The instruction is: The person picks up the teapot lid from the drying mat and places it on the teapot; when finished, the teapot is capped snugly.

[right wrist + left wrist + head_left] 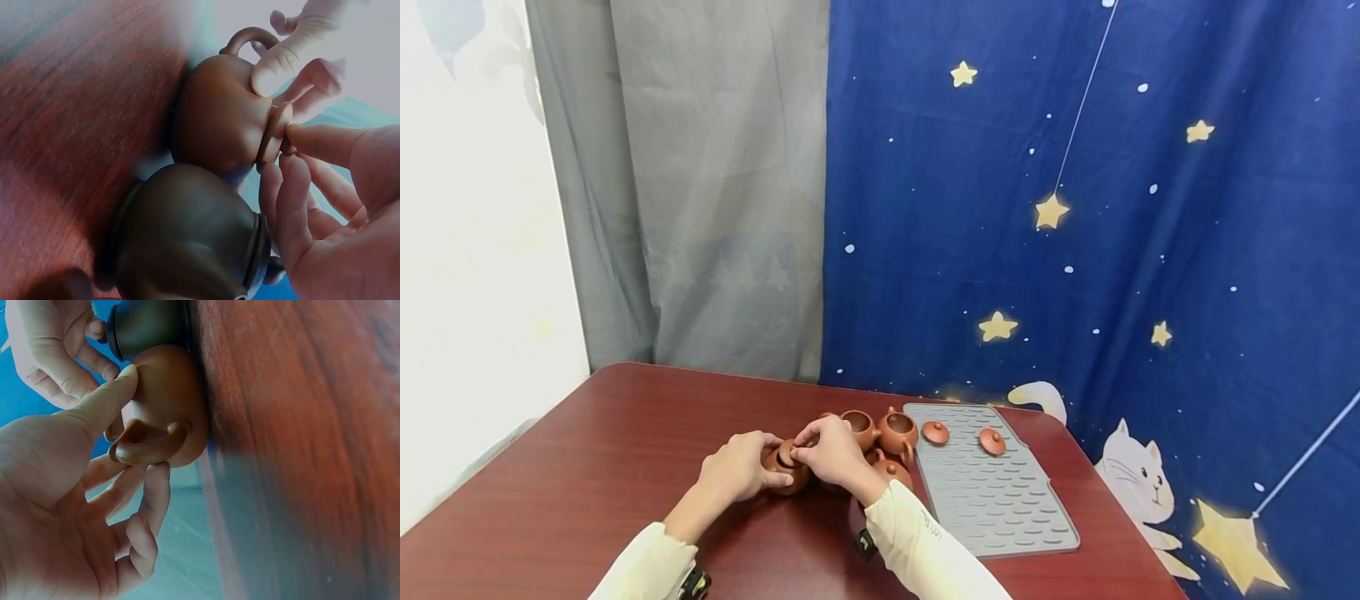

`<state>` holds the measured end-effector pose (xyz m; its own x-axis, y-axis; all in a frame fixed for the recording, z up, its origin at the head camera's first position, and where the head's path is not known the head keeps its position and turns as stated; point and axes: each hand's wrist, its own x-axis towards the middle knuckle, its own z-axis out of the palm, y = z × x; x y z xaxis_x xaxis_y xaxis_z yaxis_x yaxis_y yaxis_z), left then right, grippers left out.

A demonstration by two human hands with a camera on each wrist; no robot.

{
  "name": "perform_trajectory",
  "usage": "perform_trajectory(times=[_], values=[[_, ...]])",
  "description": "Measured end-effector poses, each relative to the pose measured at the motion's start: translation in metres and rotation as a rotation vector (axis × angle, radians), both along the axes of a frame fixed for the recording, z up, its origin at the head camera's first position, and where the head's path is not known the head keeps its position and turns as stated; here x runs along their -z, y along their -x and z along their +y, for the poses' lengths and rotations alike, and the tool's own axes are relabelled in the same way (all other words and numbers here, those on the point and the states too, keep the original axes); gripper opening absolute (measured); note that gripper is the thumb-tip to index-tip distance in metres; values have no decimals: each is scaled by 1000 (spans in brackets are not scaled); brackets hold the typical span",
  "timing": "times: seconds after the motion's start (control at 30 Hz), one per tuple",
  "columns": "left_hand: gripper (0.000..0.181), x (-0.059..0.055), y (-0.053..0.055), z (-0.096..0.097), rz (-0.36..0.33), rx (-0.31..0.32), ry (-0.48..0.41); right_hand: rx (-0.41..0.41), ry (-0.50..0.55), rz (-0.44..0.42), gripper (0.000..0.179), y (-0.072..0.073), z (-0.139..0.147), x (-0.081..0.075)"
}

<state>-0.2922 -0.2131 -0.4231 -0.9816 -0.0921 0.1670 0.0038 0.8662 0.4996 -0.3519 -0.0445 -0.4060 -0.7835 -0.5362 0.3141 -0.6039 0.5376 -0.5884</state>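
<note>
My left hand (741, 467) holds a reddish-brown clay teapot (215, 115) that stands on the table. In the left wrist view its thumb lies on the body, with fingers on the other side by the looped handle (150, 447). Over the pot's mouth, my right hand (835, 454) pinches a round lid (275, 134) by its knob. The lid sits slightly tilted at the rim in the right wrist view. Right beside this pot stands a second, lidded teapot (187, 231), which looks darker in that view.
Behind and right of my right hand cluster more teapots: two lidless ones (857, 421) and a lidded one (891, 471). A grey ridged mat (977, 500) lies to the right, bearing a lid (936, 432) and another lid (992, 442). Curtains (715, 208) hang behind the table.
</note>
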Motion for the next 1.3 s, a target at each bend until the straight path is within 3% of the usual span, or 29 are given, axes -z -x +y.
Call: perform_trajectory(times=[0.23,0.67,0.93,1.3], values=[[56,-2,0,-1,-3,-14,5,4,-20,29,3,-1,-4,-2],[57,2,-2,1,-14,-10,2,30,-59,71,3,-1,-6,9],[57,2,3,10,-11,6,-10,78,-84,69,4,-2,2,7],[59,-5,-2,1,2,14,11,-31,-16,33,7,1,8,-2]])
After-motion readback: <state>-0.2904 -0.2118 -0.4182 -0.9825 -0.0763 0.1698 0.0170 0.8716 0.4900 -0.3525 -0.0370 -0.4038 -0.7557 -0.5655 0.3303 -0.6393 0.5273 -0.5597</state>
